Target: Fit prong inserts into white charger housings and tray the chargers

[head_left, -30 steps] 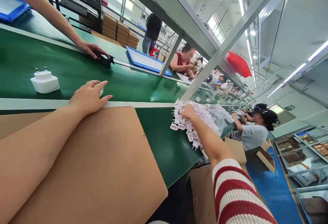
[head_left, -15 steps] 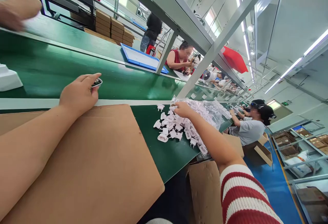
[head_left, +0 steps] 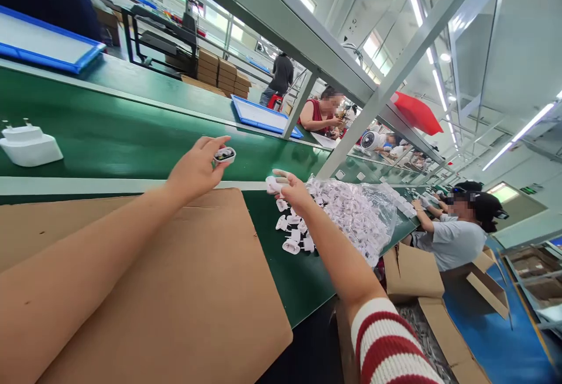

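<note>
My left hand (head_left: pixel 196 168) is raised over the edge of the green conveyor belt (head_left: pixel 118 138), its fingers closed on a small white charger shell (head_left: pixel 224 154) with a dark open inside. My right hand (head_left: pixel 293 189) pinches a white plug piece (head_left: pixel 274 184) just to the right of it. The two parts are a short gap apart. Below my right hand lies a heap of white plug pieces (head_left: pixel 294 235) spilling from a clear plastic bag (head_left: pixel 360 214) on the green table.
A brown cardboard sheet (head_left: pixel 175 290) covers the near table. A finished white charger (head_left: pixel 28 144) rides the belt at left. Blue trays (head_left: pixel 41 44) sit on the far side. Other workers sit along the line; open cartons (head_left: pixel 417 273) stand at the right.
My left hand lifted off the belt with the shell and moved right. My right hand left the pile holding one plug piece and came toward the left hand.
</note>
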{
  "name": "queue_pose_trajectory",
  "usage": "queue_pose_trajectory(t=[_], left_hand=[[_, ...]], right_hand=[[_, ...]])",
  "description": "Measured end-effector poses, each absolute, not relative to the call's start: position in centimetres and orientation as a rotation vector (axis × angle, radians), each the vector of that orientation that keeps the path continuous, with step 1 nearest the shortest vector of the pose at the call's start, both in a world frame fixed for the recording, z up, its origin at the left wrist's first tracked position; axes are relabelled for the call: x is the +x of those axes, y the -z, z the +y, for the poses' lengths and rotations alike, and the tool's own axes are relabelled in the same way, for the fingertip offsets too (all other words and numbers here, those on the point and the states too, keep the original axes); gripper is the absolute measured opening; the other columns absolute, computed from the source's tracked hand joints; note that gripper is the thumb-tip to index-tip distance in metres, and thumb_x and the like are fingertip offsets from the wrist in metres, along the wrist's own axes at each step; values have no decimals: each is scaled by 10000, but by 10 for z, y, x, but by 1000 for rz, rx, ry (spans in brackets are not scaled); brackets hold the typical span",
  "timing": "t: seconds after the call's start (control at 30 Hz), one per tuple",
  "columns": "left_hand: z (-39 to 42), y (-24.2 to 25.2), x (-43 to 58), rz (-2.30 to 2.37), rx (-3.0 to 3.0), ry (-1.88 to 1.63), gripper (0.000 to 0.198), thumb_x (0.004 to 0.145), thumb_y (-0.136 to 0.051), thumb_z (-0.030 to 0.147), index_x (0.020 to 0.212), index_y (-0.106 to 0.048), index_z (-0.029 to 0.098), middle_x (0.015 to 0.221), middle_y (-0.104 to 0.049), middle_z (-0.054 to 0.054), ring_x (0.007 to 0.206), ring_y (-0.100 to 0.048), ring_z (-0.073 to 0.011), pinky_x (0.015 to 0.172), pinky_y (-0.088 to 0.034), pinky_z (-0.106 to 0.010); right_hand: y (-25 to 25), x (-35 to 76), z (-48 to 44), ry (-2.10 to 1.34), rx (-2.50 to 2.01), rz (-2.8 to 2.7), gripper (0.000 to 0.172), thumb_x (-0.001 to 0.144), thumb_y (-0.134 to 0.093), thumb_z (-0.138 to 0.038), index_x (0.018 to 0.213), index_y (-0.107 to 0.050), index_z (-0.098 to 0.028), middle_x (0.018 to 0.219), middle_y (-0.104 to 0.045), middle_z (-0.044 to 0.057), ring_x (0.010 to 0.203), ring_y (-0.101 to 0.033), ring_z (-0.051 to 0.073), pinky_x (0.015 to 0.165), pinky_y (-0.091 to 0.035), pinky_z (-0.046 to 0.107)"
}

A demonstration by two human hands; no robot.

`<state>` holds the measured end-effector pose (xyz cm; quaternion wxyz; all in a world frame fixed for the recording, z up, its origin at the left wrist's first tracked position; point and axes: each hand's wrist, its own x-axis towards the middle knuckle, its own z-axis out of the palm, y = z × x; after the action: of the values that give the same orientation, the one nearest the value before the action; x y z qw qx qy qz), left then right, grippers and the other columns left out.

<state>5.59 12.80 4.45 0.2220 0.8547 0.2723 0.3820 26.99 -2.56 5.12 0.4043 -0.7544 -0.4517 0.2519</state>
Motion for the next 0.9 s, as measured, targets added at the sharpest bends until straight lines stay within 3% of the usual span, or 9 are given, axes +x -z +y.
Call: queue_pose_trajectory(t=[0.13,0.23,0.3,0.4,0.47,0.57,0.73,0.8,0.9], left_hand=[[121,-40,66,736,2410,-988,656,975,-450,393,1564,-520,113,1466,-554,-172,1214,-644,-295,1031,-542,-363],[120,-36,75,674,2488,-877,641,950,-443,344,1540,-550,118,1437,-581,-171,1213,-651,-291,1054,-531,-360],[119,-37,79,619,2554,-720,625,942,-436,320,1525,-571,136,1430,-591,-162,1200,-661,-284,1073,-524,-365],[114,-45,79,550,2640,-460,641,907,-450,299,1524,-583,185,1442,-598,-140,1193,-672,-282,1059,-534,-371],[108,-46,71,515,2635,-366,677,859,-478,297,1520,-587,194,1425,-618,-134,1211,-666,-288,1056,-540,-373],[90,-37,46,547,2480,-407,699,819,-502,334,1497,-597,195,1383,-652,-129,1226,-665,-289,1053,-558,-376],[40,-3,-1,686,2270,-543,581,854,-560,472,1376,-655,235,1315,-697,-127,1125,-702,-309,981,-606,-407],[22,8,-11,712,2229,-591,558,879,-574,523,1357,-659,249,1297,-704,-118,1129,-704,-318,1009,-601,-437],[9,20,-16,753,2080,-705,708,852,-635,621,1463,-579,268,1376,-663,-120,1195,-691,-326,1039,-602,-450]], right_hand=[[-43,242,-51,-1207,-1174,-766,340,875,-691,-295,1213,-681,-263,1148,-789,43,980,-786,208,813,-673,318],[-30,227,-62,-1290,-995,-585,219,881,-721,-256,1095,-680,-236,1064,-791,57,985,-782,208,893,-680,340],[-24,221,-66,-1282,-953,-548,272,840,-775,-176,1077,-655,-236,1029,-781,39,1001,-785,198,953,-669,346],[-21,220,-70,-1272,-1011,-575,429,762,-849,-110,1086,-619,-273,1028,-763,-12,996,-794,186,893,-678,334],[-21,222,-71,-1273,-1088,-594,452,737,-895,-182,1079,-622,-294,1048,-756,-32,964,-794,180,778,-672,293],[-18,222,-72,-1210,-1161,-675,463,673,-945,-325,1035,-660,-281,1080,-762,-18,963,-764,174,718,-636,263],[-2,207,-70,-978,-1419,-984,449,590,-965,-418,916,-701,-257,948,-770,18,834,-680,188,595,-526,267],[4,202,-71,-917,-1519,-1141,351,683,-910,-419,949,-738,-266,962,-772,23,828,-675,199,659,-547,312],[9,201,-72,-741,-1701,-1449,151,757,-851,-296,888,-778,-274,950,-760,31,920,-682,234,829,-566,379]])
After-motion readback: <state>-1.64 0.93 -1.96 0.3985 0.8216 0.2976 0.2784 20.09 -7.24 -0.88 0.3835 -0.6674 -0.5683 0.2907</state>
